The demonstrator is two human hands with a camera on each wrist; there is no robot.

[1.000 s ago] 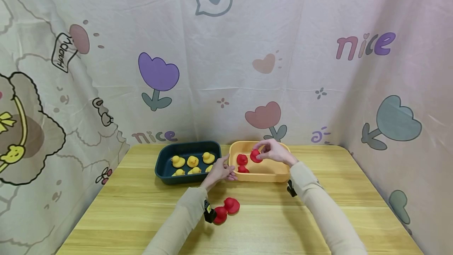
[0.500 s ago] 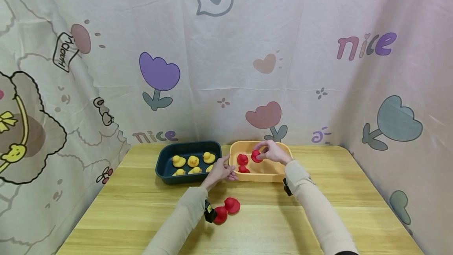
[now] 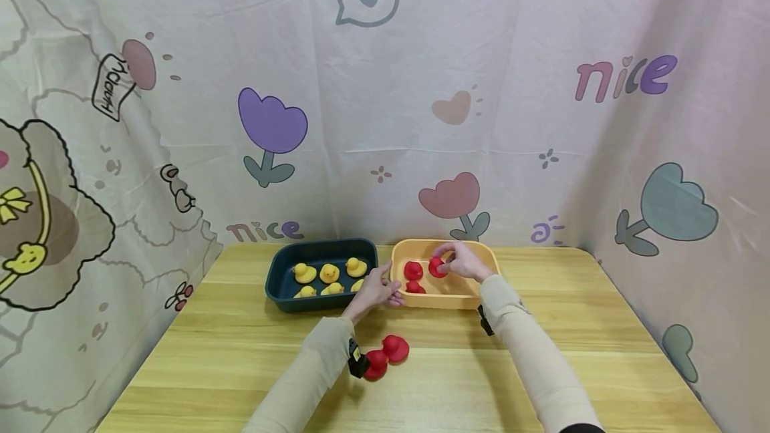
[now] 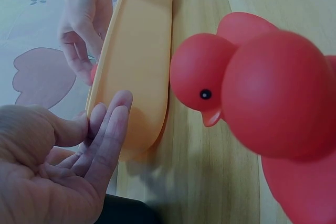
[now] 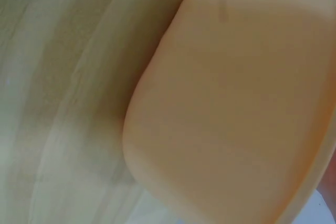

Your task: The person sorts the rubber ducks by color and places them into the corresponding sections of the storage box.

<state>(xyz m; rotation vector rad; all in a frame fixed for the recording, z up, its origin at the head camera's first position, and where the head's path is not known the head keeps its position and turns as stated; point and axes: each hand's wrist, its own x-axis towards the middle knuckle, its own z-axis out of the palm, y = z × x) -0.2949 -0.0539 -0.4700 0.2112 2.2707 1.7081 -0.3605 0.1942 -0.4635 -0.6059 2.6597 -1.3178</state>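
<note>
A yellow-orange plastic bin (image 3: 457, 301) stands at the back of the table with red rubber ducks (image 3: 413, 270) in its left part. My right hand (image 3: 463, 262) reaches over its rim and pinches another red rubber duck (image 3: 437, 266) low inside. At the bin's near left corner, my left hand (image 3: 374, 288) grips the rim; in the left wrist view its thumb and fingers (image 4: 113, 135) meet the rim and outer wall. The right wrist view shows mostly the bin's wall (image 5: 226, 103), and the right hand's grip is hidden there.
A dark blue bin (image 3: 278, 289) with several yellow rubber ducks (image 3: 329, 274) stands left of the orange one. Two red rubber ducks (image 3: 395, 349) lie on the wooden table (image 3: 445, 379) beside my left wrist. A printed curtain (image 3: 373, 72) hangs behind.
My right hand has lowered slightly with the red rubber duck, and its forearm has shifted a little left. The left hand keeps its place at the bin's corner.
</note>
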